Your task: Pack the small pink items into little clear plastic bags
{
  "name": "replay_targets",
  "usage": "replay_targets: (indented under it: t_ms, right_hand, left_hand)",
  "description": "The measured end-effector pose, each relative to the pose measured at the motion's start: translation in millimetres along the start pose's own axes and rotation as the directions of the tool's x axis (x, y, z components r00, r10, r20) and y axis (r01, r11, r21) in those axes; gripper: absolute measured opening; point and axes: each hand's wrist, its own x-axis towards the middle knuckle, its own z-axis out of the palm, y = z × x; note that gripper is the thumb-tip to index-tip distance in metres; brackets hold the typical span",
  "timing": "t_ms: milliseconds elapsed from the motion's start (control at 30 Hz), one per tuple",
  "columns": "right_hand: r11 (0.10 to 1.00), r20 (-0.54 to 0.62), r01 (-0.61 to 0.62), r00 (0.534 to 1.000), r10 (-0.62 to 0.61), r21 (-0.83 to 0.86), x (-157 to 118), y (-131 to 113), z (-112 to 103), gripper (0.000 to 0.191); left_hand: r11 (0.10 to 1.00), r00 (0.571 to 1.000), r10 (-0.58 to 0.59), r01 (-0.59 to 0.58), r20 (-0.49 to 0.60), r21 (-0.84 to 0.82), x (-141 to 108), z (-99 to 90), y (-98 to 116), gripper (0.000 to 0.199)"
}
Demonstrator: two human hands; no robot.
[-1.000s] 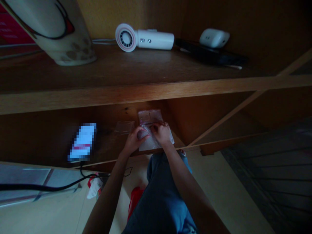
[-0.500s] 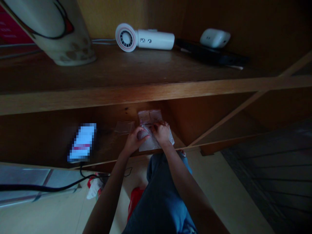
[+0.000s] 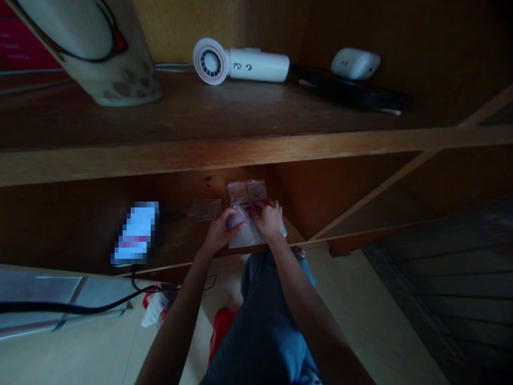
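Note:
A clear plastic bag lies flat near the front edge of the lower shelf, under both hands. My left hand grips its left side, thumb and forefinger curved around the plastic. Over the bag's right part, my right hand has its fingers closed in a pinch; what is between the fingertips is too dark and small to make out. Just behind the hands are small clear zip bags side by side, touching the larger bag's far edge. Another flat clear bag rests left of them, beyond my left hand.
A lit phone with a black cable is on the lower shelf's left. The upper shelf above holds a cup, a white handheld fan, a white earbud case and a flat black object.
My right hand shifts slightly right over the bag, its fingers still pinched. My left hand stays in place. The view tilts very slightly.

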Motion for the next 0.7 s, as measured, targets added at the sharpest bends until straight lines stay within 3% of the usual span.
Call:
replay_targets:
  t_ms: [700]
  right_hand:
    - [0.999, -0.009, -0.044, 0.999, 0.044, 0.014, 3.5, 4.7, 2.9, 0.023]
  left_hand:
    - [1.0, 1.0, -0.006, 0.007, 0.007, -0.018, 0.9, -0.7, 1.9, 0.025]
